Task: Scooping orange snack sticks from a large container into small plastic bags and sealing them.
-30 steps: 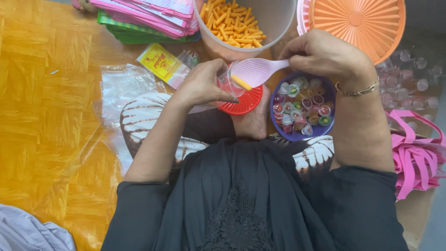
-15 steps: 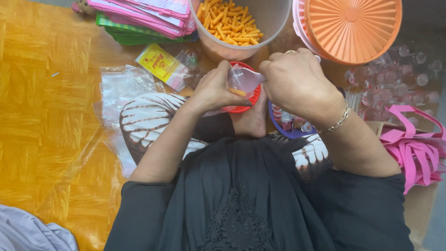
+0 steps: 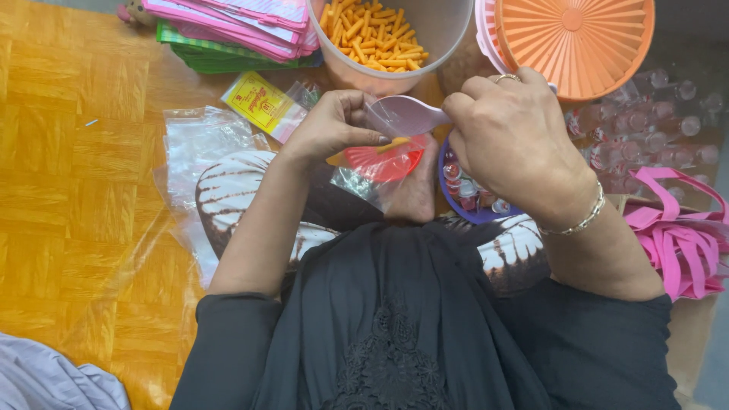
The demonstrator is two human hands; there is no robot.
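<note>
pink spoon (image 3: pixel 402 115) pinched in right hand (image 3: pixel 516 140), fingers closed.

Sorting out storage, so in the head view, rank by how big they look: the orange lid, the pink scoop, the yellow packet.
1. orange lid, clearly largest
2. pink scoop and yellow packet look alike; unranked

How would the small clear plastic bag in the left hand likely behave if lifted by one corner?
The clear plastic bag looks thin and crinkled, so it would probably flop and sag. Held by the left hand under the pink scoop, it seems nearly empty, so likely very light. Its glossy film may be slippery.
</note>
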